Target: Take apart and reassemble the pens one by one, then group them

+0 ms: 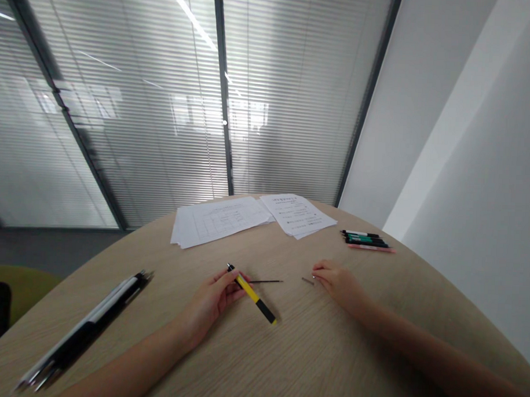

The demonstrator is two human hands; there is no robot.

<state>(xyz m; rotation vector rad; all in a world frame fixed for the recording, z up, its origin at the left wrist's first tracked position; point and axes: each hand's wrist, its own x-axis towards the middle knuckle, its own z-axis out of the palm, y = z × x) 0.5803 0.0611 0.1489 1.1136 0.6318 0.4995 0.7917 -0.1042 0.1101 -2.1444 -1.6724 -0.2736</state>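
Note:
A yellow and black pen (pixel 256 295) slants across the fingers of my left hand (pixel 216 298), which is closed around its upper end. Beyond those fingers a thin dark pen refill (pixel 268 281) points right; I cannot tell whether it is held or lies on the table. My right hand (pixel 335 282) has its fingertips pinched together low over the table. A tiny shiny bit shows at the fingertips, too small to name. Just left of them lies a small spring (pixel 308 280), apart from the pen.
Two stacks of printed paper (pixel 223 220) lie at the far side of the round wooden table (pixel 224 359). Several pens (pixel 365 241) sit in a row at the right. A bundle of white and black pens (pixel 86 328) is at the left, by a yellow-green chair (pixel 22 282).

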